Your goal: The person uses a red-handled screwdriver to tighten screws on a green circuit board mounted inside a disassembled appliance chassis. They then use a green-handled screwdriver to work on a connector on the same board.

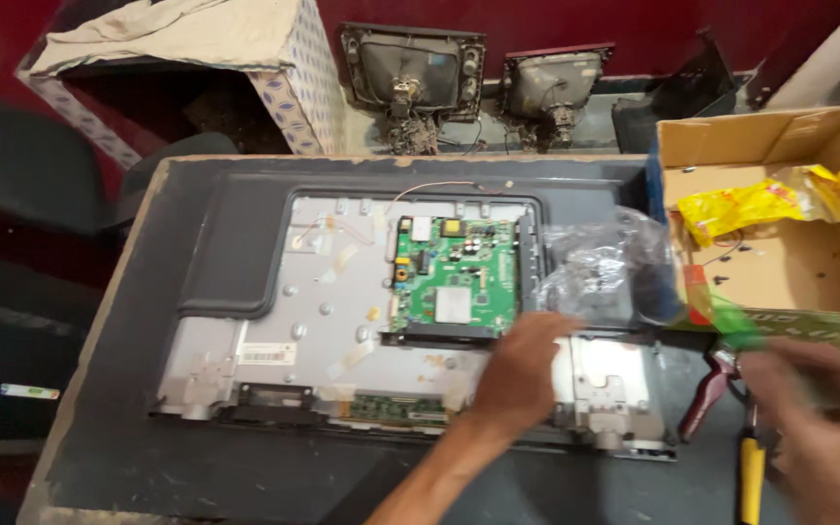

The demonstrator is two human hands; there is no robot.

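Head view: your left hand (522, 365) rests fingers-down, pressed together, on the opened television's metal back panel (332, 321), just beside the green circuit board (456, 277). Your right hand (823, 428) is blurred near the pliers (707, 394); finger state unreadable.

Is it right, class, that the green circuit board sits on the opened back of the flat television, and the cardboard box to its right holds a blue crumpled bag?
Not quite. The head view shows the green circuit board on the television's opened back, but the crumpled bag in the cardboard box is yellow, not blue.
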